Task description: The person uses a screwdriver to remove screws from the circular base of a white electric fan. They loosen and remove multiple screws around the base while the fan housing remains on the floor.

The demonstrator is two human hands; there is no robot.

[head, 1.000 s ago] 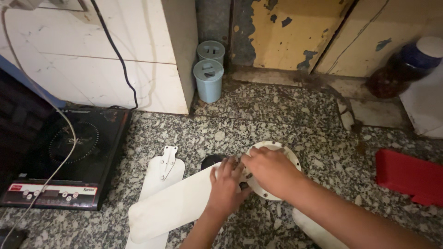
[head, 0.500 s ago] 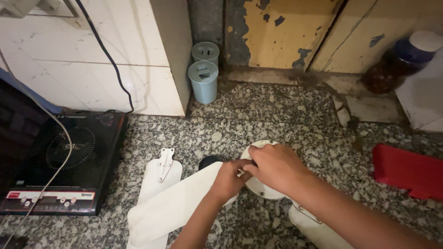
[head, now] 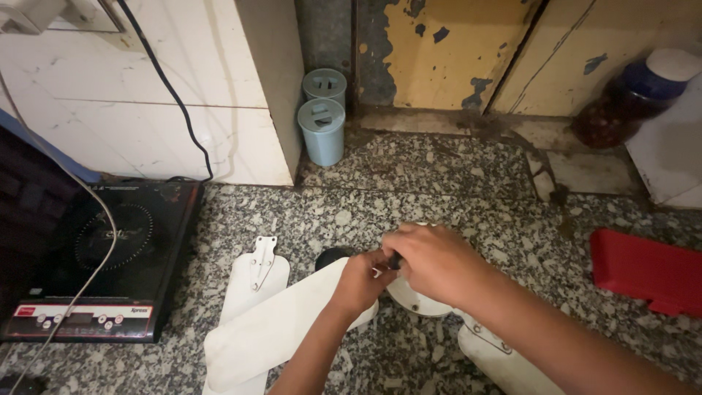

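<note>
White round fan hub (head: 417, 301) flat on granite floor; white blade (head: 274, 329) overlapping its left edge.

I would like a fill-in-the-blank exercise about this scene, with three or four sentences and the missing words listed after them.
1. Both hands meet over a round white ____ on the speckled granite floor.
2. The left hand rests on a long white fan ____.
3. The flat red plastic piece lies to the ____ of the right hand.
4. The two pale blue lidded containers stand against the ____.

Missing words: disc; blade; right; wall
</note>
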